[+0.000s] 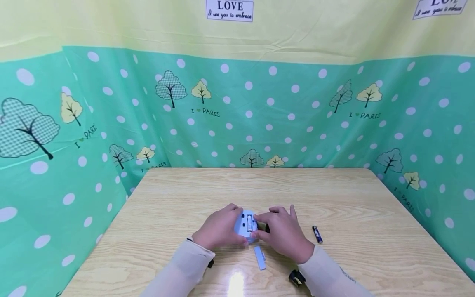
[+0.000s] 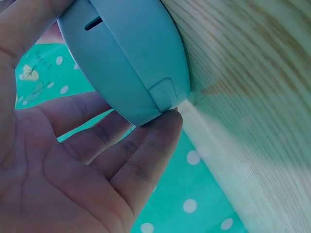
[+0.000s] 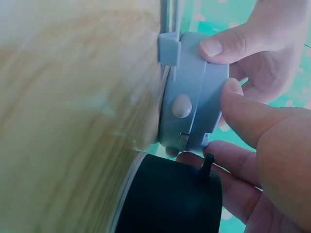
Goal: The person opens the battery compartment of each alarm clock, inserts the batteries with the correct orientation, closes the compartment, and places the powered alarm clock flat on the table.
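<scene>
A light-blue rounded battery device (image 1: pixel 240 231) is at the table's middle, its open battery compartment facing up with a silvery battery (image 1: pixel 249 223) inside. Two small black parts show beside the compartment. My left hand (image 1: pixel 221 227) grips the device's left side; in the left wrist view its fingertips touch the casing (image 2: pixel 131 58). With thumb and index finger, my right hand (image 1: pixel 283 233) holds the right edge by the compartment. The right wrist view shows an oval button (image 3: pixel 182 106) on the casing's side. Below the device lies a light-blue battery cover (image 1: pixel 260 258).
A dark battery (image 1: pixel 317 234) lies on the wooden table (image 1: pixel 178 194) to the right of my right hand. Close to the device, a black cylinder (image 3: pixel 170 199) stands partly under that hand. A green dotted curtain (image 1: pixel 237 111) hangs behind the table and at both sides.
</scene>
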Motion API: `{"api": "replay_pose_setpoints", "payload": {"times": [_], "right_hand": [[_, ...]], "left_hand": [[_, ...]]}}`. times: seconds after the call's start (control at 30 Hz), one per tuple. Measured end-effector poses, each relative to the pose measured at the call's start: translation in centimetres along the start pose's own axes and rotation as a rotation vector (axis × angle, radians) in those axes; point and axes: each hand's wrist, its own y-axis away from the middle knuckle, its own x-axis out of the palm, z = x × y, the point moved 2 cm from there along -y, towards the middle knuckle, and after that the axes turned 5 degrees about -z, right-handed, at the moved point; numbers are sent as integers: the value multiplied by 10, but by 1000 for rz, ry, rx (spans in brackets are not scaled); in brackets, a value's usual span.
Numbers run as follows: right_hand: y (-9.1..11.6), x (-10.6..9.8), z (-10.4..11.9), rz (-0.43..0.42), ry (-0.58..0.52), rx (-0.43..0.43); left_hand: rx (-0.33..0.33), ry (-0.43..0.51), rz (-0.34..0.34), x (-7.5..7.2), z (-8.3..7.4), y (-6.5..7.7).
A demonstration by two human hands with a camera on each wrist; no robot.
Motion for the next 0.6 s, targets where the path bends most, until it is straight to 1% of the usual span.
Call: {"api": "replay_pose_setpoints", "payload": {"times": [0.17, 0.3, 0.4, 0.6], "right_hand": [[1, -2, 0, 7, -1, -10], [1, -4, -1, 5, -28, -24], [1, -6, 0, -8, -42, -49], [1, -11, 1, -36, -35, -114]], "left_hand": [[-2, -7, 0, 0, 0, 0], [-5, -8, -2, 0, -1, 0], [-4, -7, -4, 0, 0, 0], [14, -12, -8, 0, 1, -1]]}}
